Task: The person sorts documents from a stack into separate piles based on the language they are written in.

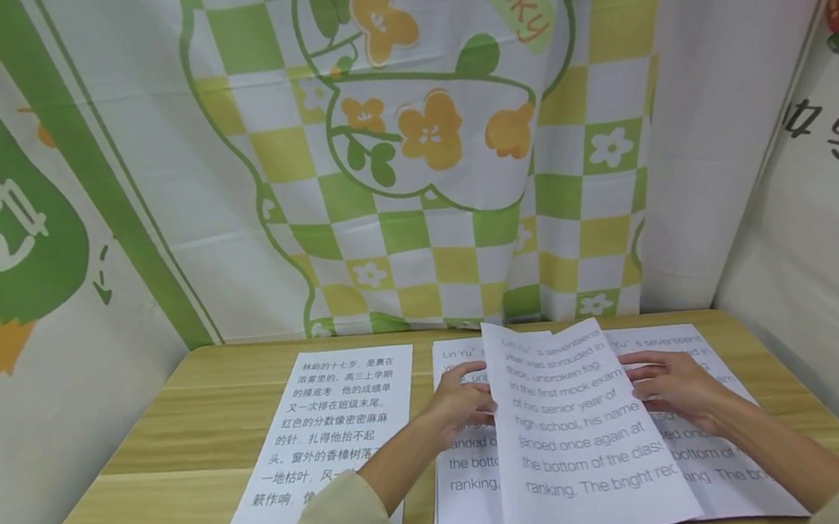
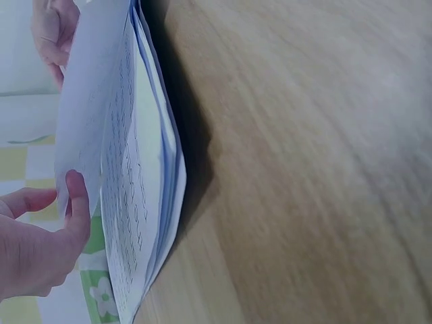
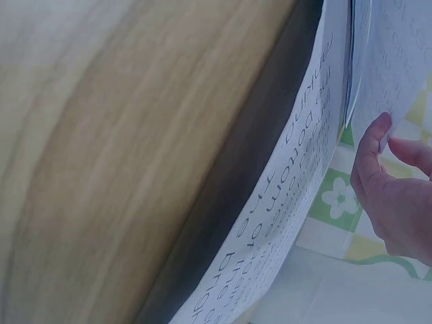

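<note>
A sheet of printed English text (image 1: 577,439) is held up, slightly bowed, between both hands. My left hand (image 1: 463,404) pinches its left edge; the left wrist view shows that hand's thumb and finger (image 2: 78,196) at the paper's border. On the other side my right hand (image 1: 670,390) pinches the right edge, with fingertips (image 3: 381,125) on the paper in the right wrist view. Below and left of the raised sheet lies a stack of similar pages (image 1: 467,507), partly covered by it. Another English page (image 1: 747,491) lies to the right, under my right forearm.
A page of printed Chinese text (image 1: 330,436) lies on the left of the wooden table (image 1: 146,477), its lower corner behind my left sleeve (image 1: 337,523). A checked, flower-patterned curtain (image 1: 426,253) hangs along the table's back edge. White printed cloth stands at both sides.
</note>
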A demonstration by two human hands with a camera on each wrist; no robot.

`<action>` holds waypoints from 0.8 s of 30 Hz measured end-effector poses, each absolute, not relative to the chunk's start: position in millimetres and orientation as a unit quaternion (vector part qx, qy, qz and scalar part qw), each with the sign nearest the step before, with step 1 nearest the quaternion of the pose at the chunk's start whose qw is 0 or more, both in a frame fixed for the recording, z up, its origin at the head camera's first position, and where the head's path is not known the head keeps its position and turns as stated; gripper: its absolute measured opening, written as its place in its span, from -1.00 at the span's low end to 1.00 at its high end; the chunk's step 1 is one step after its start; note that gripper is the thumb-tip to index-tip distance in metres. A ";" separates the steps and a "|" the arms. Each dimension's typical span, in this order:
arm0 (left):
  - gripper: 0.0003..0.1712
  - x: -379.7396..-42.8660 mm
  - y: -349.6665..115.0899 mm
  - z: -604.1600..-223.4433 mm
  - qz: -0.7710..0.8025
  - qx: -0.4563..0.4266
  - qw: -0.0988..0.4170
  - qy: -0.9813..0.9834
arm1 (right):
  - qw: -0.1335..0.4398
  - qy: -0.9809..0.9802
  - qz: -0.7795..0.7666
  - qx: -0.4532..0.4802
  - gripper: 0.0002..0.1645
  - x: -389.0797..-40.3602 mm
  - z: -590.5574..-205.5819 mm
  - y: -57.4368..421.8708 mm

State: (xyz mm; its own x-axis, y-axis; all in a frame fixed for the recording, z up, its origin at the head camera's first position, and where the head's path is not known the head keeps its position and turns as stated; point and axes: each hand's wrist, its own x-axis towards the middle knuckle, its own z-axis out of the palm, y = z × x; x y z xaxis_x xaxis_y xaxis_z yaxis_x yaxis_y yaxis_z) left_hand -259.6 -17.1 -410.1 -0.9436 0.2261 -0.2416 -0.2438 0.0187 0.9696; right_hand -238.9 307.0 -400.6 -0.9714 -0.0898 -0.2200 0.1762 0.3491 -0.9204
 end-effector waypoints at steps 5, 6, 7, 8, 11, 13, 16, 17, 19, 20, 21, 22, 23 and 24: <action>-0.10 -258.7 -12.4 -409.3 0.714 -0.005 0.170 0.679 | 0.118 0.811 -0.573 0.026 -0.16 -238.5 -400.6 312.7; -0.10 -258.6 -11.6 -409.3 0.714 -0.005 0.170 0.679 | 0.119 0.812 -0.571 0.027 -0.16 -238.5 -400.5 313.8; -0.10 -258.4 -10.8 -409.0 0.714 -0.006 0.171 0.679 | 0.119 0.813 -0.570 0.027 -0.16 -238.6 -400.4 314.9; -0.10 -258.5 -10.0 -409.0 0.714 -0.007 0.170 0.679 | 0.118 0.813 -0.570 0.028 -0.16 -238.7 -400.4 316.0; -0.10 -258.6 -6.8 -409.0 0.712 -0.006 0.168 0.682 | 0.116 0.816 -0.566 0.032 -0.16 -239.2 -400.8 320.2; -0.11 -258.9 -4.5 -409.2 0.710 -0.006 0.167 0.684 | 0.113 0.815 -0.567 0.030 -0.16 -239.2 -401.6 323.1; -0.11 -259.0 -1.2 -410.2 0.713 -0.004 0.171 0.680 | 0.107 0.816 -0.568 0.030 -0.18 -238.9 -403.1 327.8; -0.11 -258.9 -0.2 -410.5 0.715 -0.004 0.174 0.677 | 0.107 0.814 -0.570 0.027 -0.18 -238.6 -403.5 329.3; -0.13 -258.4 1.5 -410.7 0.720 -0.004 0.179 0.670 | 0.108 0.813 -0.571 0.031 -0.19 -238.5 -404.5 331.9; -0.14 -257.9 2.2 -410.7 0.722 -0.003 0.182 0.667 | 0.109 0.812 -0.573 0.035 -0.19 -238.5 -404.8 333.0; -0.15 -257.4 2.8 -410.5 0.725 -0.002 0.185 0.663 | 0.110 0.811 -0.573 0.034 -0.19 -238.4 -404.8 334.3; -0.16 -257.1 3.7 -410.7 0.728 0.001 0.187 0.660 | 0.112 0.811 -0.573 0.034 -0.19 -238.3 -404.9 335.6; -0.18 -256.7 4.5 -410.5 0.730 0.002 0.189 0.657 | 0.113 0.810 -0.574 0.036 -0.18 -238.4 -405.0 336.7; -0.19 -256.3 5.4 -410.2 0.732 0.005 0.190 0.654 | 0.113 0.811 -0.573 0.035 -0.18 -238.5 -404.9 337.9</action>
